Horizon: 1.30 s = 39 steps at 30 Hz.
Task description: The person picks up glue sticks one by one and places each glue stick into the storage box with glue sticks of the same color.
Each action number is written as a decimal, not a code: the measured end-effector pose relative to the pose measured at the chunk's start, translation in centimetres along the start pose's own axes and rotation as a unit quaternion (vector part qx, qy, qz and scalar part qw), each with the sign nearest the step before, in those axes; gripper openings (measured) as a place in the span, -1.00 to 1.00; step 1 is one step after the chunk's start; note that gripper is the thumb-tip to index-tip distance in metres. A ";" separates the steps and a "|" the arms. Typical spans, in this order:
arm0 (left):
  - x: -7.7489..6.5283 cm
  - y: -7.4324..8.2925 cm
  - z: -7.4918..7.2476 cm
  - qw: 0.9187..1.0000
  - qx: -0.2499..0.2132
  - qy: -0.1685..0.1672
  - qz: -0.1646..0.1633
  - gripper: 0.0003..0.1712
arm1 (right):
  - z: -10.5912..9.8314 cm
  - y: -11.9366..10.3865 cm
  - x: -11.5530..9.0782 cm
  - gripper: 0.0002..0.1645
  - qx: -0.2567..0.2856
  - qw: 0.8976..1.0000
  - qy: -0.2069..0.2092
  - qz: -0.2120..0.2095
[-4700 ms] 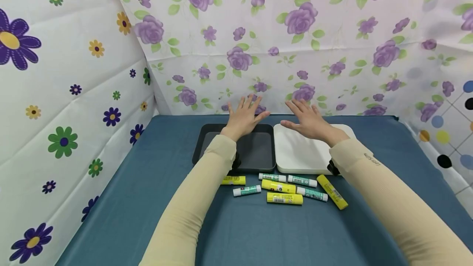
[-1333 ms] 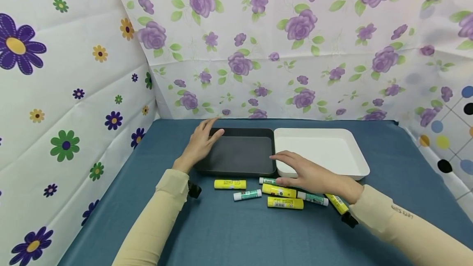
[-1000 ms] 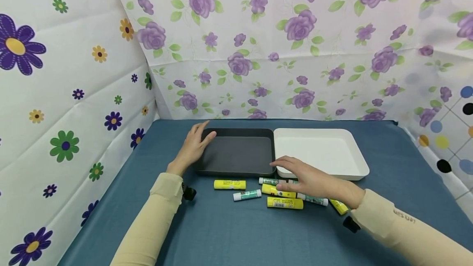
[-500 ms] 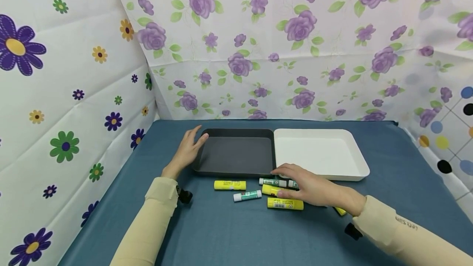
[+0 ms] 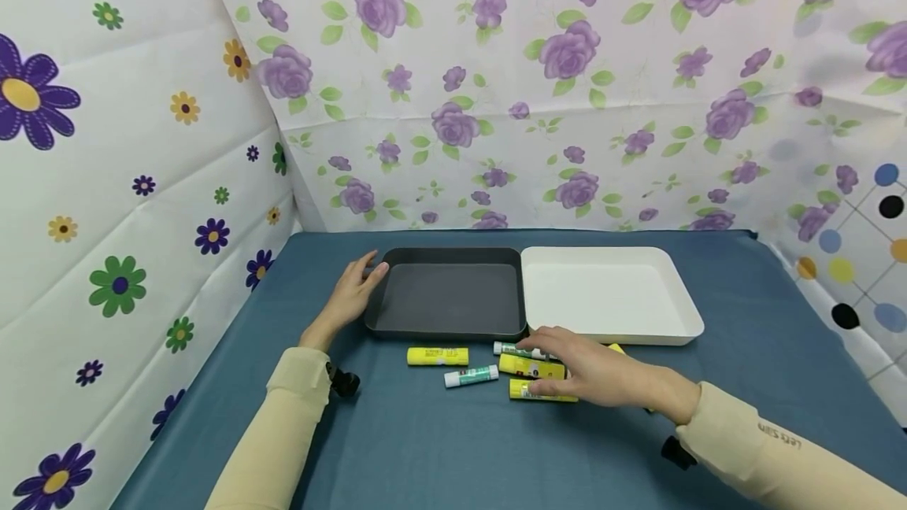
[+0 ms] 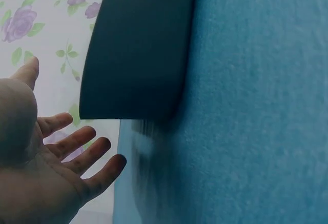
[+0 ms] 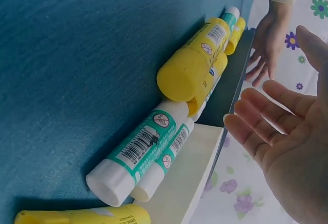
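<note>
My left hand (image 5: 347, 297) is at the left edge of a black tray (image 5: 453, 297), its fingers loosely spread and holding nothing. In the left wrist view the palm and fingers (image 6: 105, 175) show beside the tray's dark outer wall (image 6: 138, 55). Over the right part of a group of glue sticks hovers my right hand (image 5: 595, 368), fingers relaxed and nothing gripped. Below it lie a yellow glue stick (image 5: 531, 367) and another yellow one (image 5: 524, 390), partly covered. The right wrist view shows a green-and-white glue stick (image 7: 143, 147) lying apart from the fingers.
A white tray (image 5: 609, 290) stands against the black one's right side. Left of the group lie a yellow glue stick (image 5: 437, 356) and a green-and-white glue stick (image 5: 471, 376). Floral cloths (image 5: 453, 85) hang behind and beside the blue-covered table (image 5: 453, 455).
Both hands were raised over the trays at first. The left hand has drawn left and nearer along the black tray's edge; the right has come down toward the glue sticks, which have stayed put.
</note>
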<state>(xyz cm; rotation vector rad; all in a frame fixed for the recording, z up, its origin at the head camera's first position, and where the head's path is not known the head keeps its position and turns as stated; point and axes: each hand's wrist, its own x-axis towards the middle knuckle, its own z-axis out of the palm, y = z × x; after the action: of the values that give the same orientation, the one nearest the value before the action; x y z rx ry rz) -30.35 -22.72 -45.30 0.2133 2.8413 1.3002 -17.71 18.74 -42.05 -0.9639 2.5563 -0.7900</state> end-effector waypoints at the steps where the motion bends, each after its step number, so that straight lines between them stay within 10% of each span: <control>1: -0.1 -0.1 -0.1 1.000 -0.004 -0.004 -0.001 -0.14 | 0.1 0.0 0.0 -0.21 -0.001 1.000 -0.001 -0.002; 16: -0.3 -0.9 -0.5 0.991 -0.101 -0.064 -0.053 0.07 | 0.5 0.3 -0.1 -0.26 -0.031 0.999 -0.010 -0.001; 39: -0.8 -2.3 -0.5 0.977 -0.180 -0.104 -0.050 -0.31 | 1.3 0.4 -0.3 -0.40 -0.042 0.999 -0.028 -0.014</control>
<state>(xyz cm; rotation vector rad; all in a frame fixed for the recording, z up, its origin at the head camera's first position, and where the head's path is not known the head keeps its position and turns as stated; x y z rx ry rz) -29.86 -24.69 -46.72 0.1840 2.3626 1.6295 -17.13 18.68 -43.30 -1.0336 2.5509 -0.6588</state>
